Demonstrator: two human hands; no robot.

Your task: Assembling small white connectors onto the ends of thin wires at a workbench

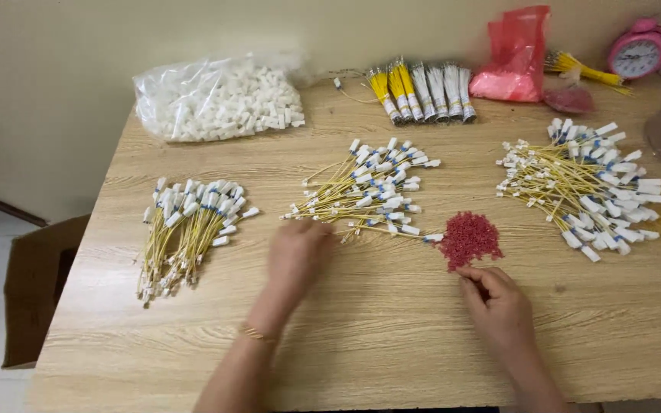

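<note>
My left hand (295,252) rests palm down on the near edge of the middle pile of yellow wires with white connectors (369,187), fingers on the wire ends. My right hand (495,302) lies on the table just below a small heap of red pieces (468,239), fingertips curled and pinched close to the heap; whether a piece is between them is hidden. A second wire pile (189,226) lies to the left, a third wire pile (583,183) to the right.
A clear bag of white connectors (219,99) sits at the back left, bundled yellow and white wires (422,92) at the back middle, a red plastic bag (516,57) and a pink alarm clock (636,52) at the back right. A cardboard box (36,287) stands left of the wooden table (392,329).
</note>
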